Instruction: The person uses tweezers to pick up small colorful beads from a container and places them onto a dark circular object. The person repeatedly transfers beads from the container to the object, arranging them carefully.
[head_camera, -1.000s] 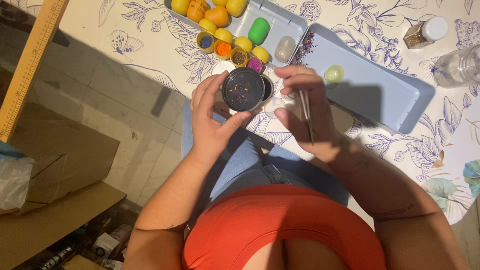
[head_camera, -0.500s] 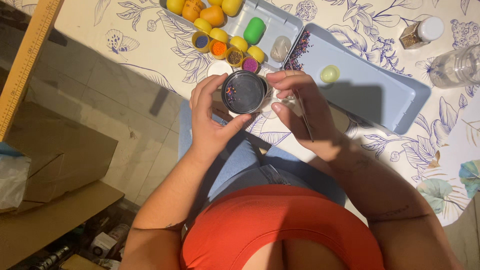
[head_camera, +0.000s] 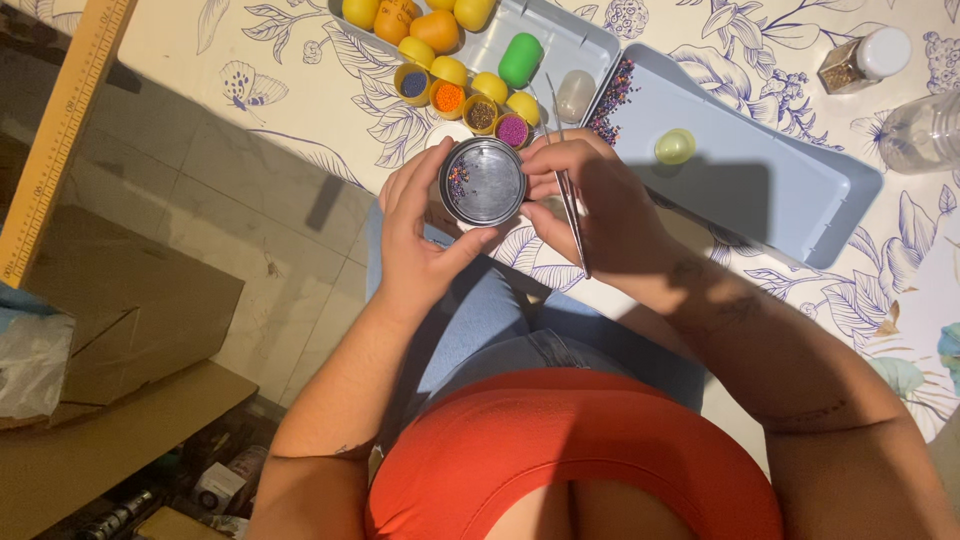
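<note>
Centrally, just above the middle of the frame, the left hand (head_camera: 425, 240) cups a small round tin (head_camera: 484, 181) from its left side, thumb under the lower rim and fingers curled along the edge; a few tiny coloured beads lie against the tin's left inner wall. The right hand (head_camera: 600, 205) touches the tin's right rim with its fingertips and is closed around thin metal tweezers (head_camera: 570, 200), which run from upper left to lower right across the fingers. Both hands hover at the near edge of the bench (head_camera: 300, 80), which is covered in a white cloth with blue flowers. Just above the tin sit four little yellow cups (head_camera: 465, 100) of blue, orange, brown and pink beads, beside yellow and orange capsule halves and a green capsule (head_camera: 520, 58) in a grey tray (head_camera: 585, 40). To the right, a second grey tray (head_camera: 760, 190) holds a heap of mixed beads (head_camera: 612, 100) in its upper left corner and a pale yellow-green cap (head_camera: 675, 146).
</note>
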